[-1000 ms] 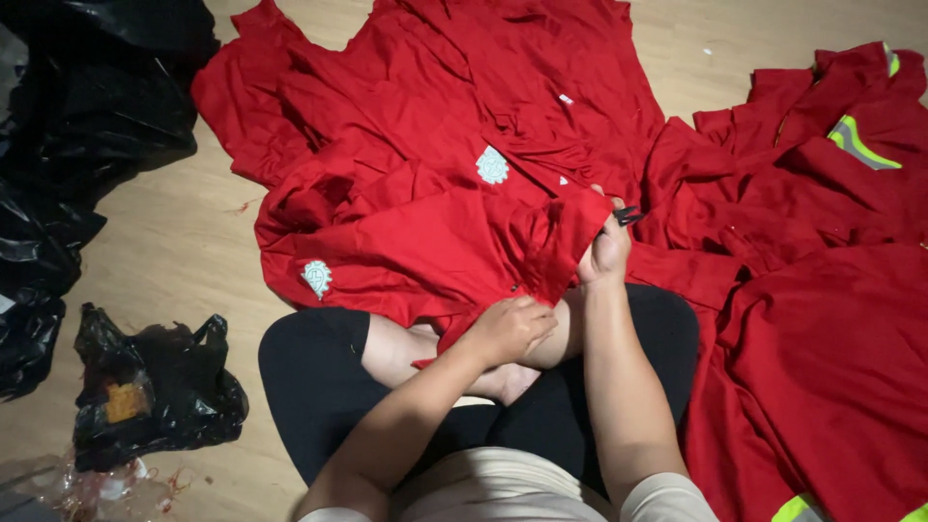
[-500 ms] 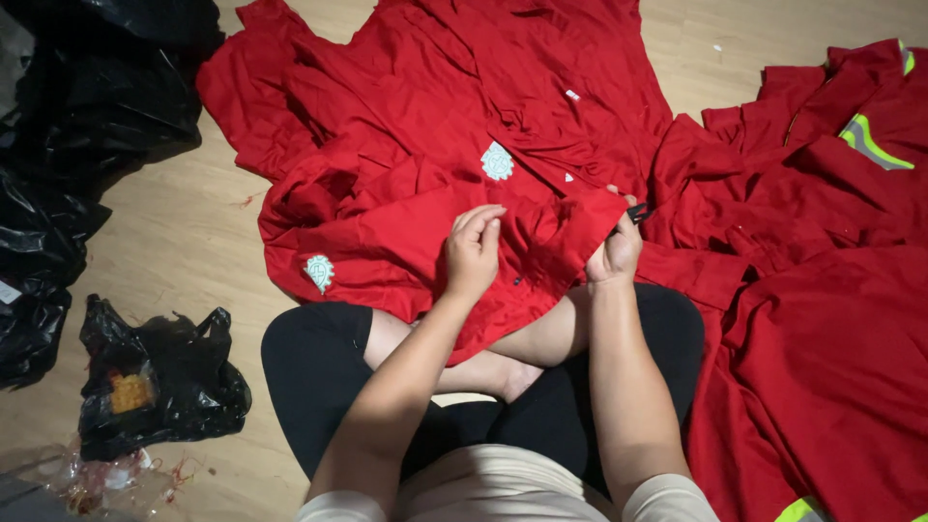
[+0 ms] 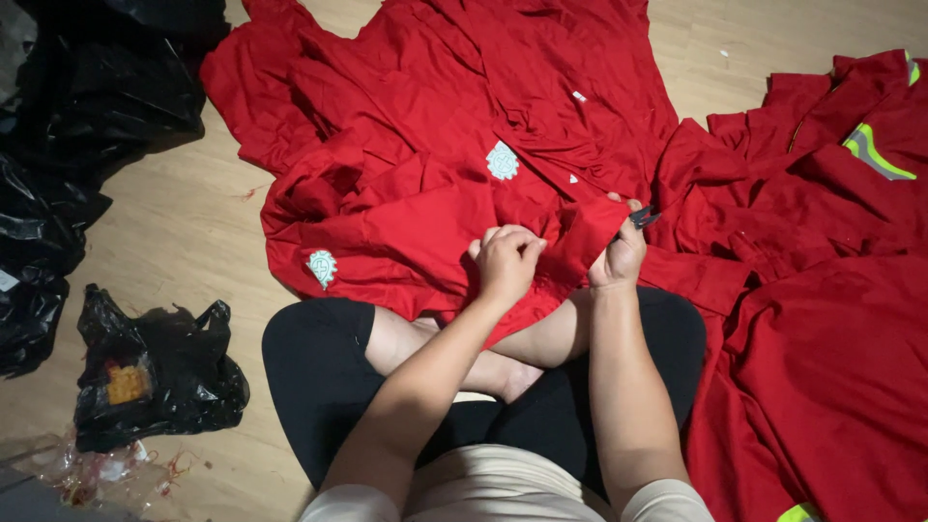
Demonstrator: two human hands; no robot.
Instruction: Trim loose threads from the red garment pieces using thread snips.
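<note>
Red cotton work garment [image 3: 425,193] lies spread over the crossed legs and the wooden floor [image 3: 184,232], its nearest fold pinched in the left hand [image 3: 505,259], fingers closed on the cloth. Right hand [image 3: 619,253] grips the same fold and a small dark tool [image 3: 644,217]. Further right, more red garments with reflective stripes [image 3: 831,290]; left, black plastic bags [image 3: 155,372].

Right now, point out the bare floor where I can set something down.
Bare wooden floor lies between the black bags and the red garment, and a strip at top right. Crowded: the lap, where both hands grip cloth, and the red pile at right.
</note>
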